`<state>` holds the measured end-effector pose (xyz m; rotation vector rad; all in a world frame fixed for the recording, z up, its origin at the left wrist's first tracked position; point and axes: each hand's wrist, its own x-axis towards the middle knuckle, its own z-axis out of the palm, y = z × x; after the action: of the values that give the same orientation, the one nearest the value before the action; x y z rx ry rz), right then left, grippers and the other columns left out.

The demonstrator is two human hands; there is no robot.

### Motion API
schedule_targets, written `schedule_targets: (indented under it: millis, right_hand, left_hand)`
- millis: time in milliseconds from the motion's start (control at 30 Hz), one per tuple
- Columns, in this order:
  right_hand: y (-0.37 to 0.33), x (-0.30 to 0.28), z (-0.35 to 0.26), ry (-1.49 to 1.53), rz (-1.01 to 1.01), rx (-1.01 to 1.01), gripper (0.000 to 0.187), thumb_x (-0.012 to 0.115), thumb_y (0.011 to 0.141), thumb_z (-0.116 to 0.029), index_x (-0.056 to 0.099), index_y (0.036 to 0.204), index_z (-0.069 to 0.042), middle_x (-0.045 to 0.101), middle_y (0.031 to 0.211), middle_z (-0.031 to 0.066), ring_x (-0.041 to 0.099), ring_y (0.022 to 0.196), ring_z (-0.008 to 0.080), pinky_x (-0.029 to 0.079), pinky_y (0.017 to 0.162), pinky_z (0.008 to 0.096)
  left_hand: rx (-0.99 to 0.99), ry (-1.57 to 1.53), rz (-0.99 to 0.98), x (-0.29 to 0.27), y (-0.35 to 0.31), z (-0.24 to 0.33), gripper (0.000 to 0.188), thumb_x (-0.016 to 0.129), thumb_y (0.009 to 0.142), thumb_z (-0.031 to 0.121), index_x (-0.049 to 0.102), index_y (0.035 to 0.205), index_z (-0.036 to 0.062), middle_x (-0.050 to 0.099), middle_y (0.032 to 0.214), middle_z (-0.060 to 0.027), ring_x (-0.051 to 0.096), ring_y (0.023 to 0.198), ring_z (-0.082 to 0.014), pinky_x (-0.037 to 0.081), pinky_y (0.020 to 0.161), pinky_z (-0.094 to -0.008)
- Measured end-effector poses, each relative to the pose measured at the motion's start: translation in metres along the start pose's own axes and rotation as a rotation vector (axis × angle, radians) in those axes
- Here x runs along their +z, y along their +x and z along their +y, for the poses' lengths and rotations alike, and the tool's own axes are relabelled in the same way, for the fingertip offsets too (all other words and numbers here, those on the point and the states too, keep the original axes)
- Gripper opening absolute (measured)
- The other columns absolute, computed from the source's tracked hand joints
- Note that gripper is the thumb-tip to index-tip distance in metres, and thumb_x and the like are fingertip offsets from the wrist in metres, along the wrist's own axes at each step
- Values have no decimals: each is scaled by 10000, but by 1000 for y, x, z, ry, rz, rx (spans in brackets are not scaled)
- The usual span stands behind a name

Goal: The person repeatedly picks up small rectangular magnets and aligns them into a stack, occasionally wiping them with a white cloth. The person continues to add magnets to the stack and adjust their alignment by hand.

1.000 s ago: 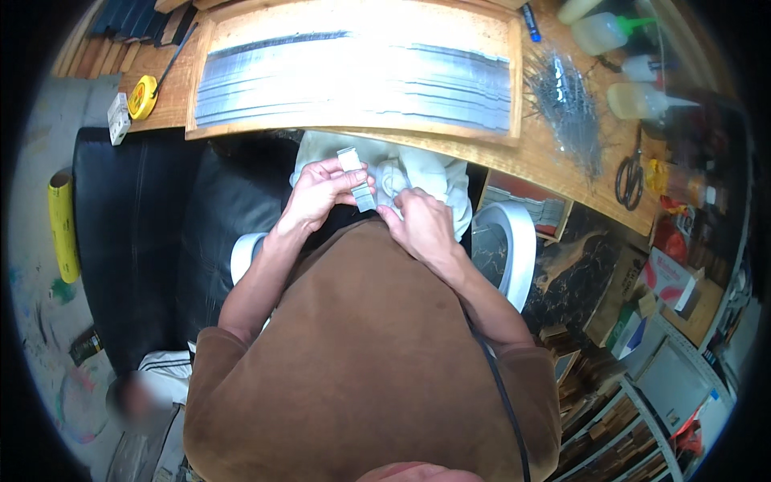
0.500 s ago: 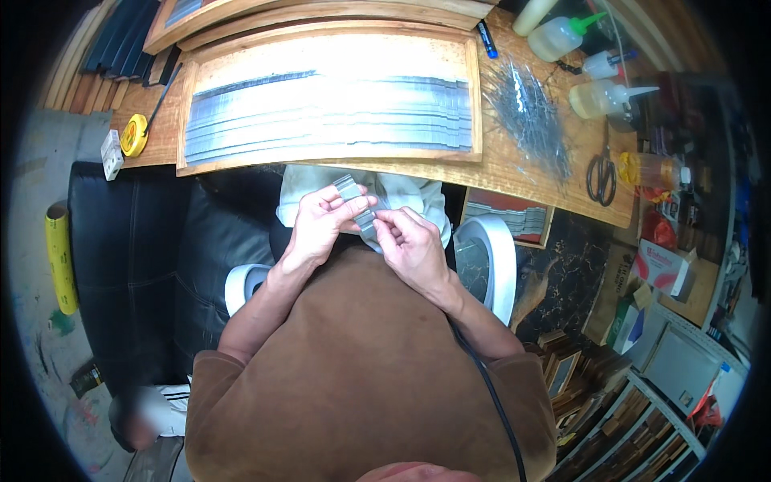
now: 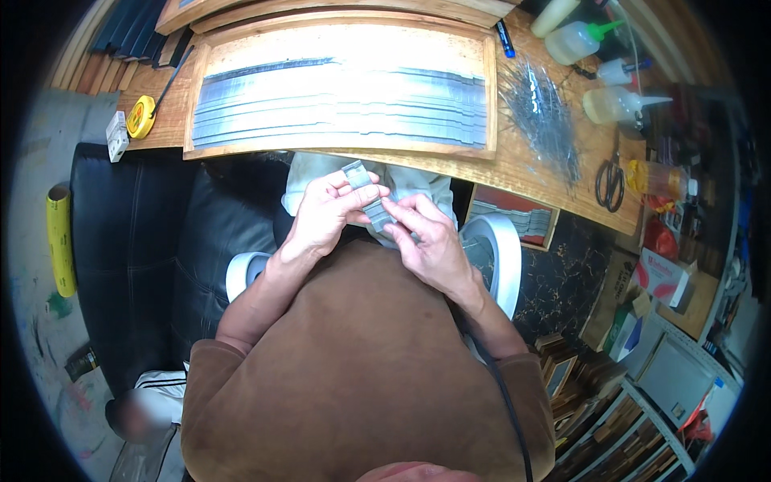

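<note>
Above my lap, in front of the table's edge, I hold a small flat grey strip with ridged ends (image 3: 356, 173). My left hand (image 3: 320, 218) grips its middle, thumb on top, with the strip sticking out on both sides. My right hand (image 3: 434, 245) has thumb and fingertips closed at the strip's lower right end. Just beyond, a wooden frame (image 3: 488, 104) lies on the table, holding grey layered pieces (image 3: 337, 112) in stepped rows. Glare washes out much of its middle.
On the wooden table (image 3: 554, 193) are a pile of thin dark slivers (image 3: 540, 112), black scissors (image 3: 610, 183), squeeze bottles (image 3: 614, 106), a blue marker (image 3: 505, 38) and a yellow tape measure (image 3: 141, 117). White chair arms (image 3: 504, 261) flank me. Someone is at the lower left (image 3: 161, 402).
My right hand has shifted a little along the strip's lower end, its fingers less bunched. My left hand keeps its hold. The whole view has shifted slightly.
</note>
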<state>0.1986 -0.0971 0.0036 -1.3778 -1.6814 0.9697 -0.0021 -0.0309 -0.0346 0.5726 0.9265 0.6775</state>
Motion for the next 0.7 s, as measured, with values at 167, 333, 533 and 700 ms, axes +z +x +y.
schedule_targets:
  millis: [167,333,533,700]
  right_hand:
    - [-13,-14,11,124,-115,15,303,788,877,60,772,1174,7,749,942,114,744,829,207,593,733,314]
    - [-39,-3,27,211,-133,-59,224,827,867,9,782,1087,10,774,982,117,763,870,241,598,769,310]
    - [-42,26,39,407,82,97,233,850,867,-20,816,1096,1,815,972,132,773,786,188,612,709,294]
    - [-39,24,36,305,52,87,235,861,854,-43,823,1084,-23,807,997,139,780,872,235,609,767,302]
  left_hand:
    - [-151,-54,-135,6,-1,14,288,748,989,57,686,1260,-19,784,1108,-154,788,963,-229,664,801,-336]
    - [-274,80,-208,14,6,18,234,785,959,58,737,1172,-27,799,1033,-144,792,949,-217,667,801,-341]
    - [-268,161,-266,24,28,27,260,790,962,90,736,1181,-40,800,1021,-142,789,938,-210,665,796,-328]
    - [-301,131,-277,25,28,30,208,776,969,75,755,1152,-22,805,1021,-128,788,930,-198,649,803,-318]
